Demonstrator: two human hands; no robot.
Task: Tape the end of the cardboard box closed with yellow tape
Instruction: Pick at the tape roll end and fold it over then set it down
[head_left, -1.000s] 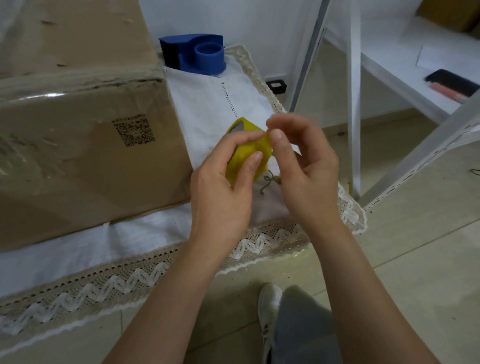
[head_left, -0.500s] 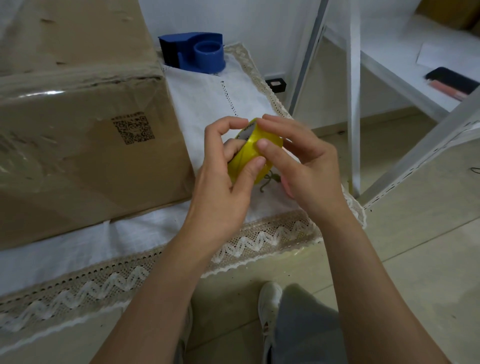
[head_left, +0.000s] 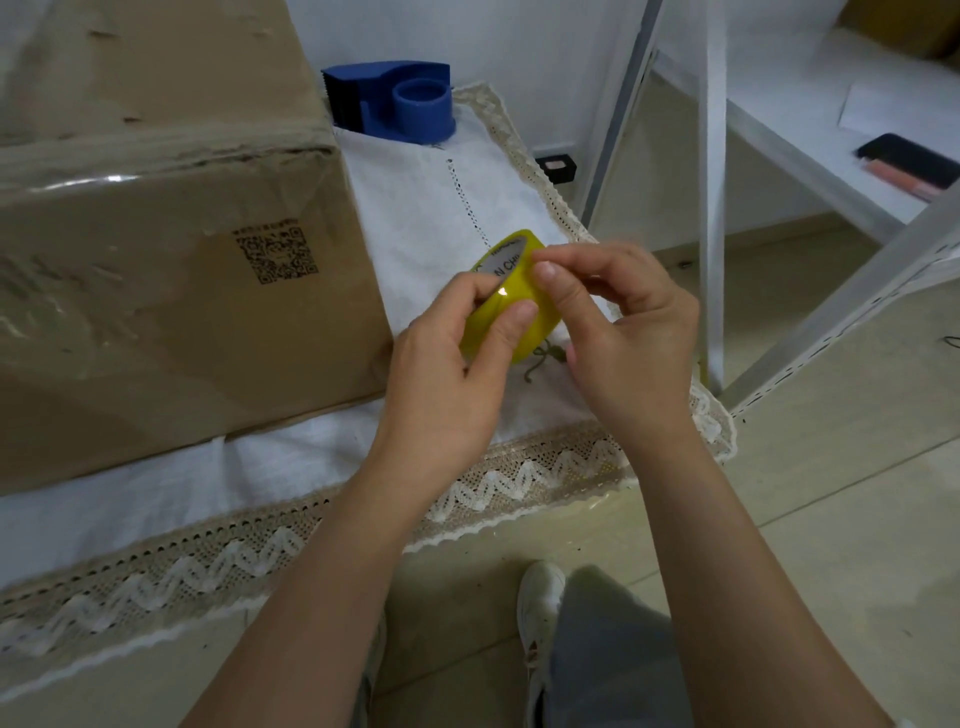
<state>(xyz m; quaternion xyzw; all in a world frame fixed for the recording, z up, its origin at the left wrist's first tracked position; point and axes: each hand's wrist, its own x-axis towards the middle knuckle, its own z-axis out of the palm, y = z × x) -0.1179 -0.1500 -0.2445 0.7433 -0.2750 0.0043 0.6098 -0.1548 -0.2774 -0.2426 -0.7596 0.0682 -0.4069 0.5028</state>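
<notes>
While one cardboard box (head_left: 156, 270) sits beside, left hand (head_left: 441, 374) grips one yellow tape roll (head_left: 511, 296) (right hand (head_left: 618, 332) pinches it).

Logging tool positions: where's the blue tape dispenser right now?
In the head view the blue tape dispenser stands at the far end of the white tablecloth, just right of the cardboard box, beyond the hands and untouched.

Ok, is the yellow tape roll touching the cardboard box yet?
Apart. The head view shows the yellow tape roll held in both hands, with white cloth visible between it and the cardboard box.
</notes>
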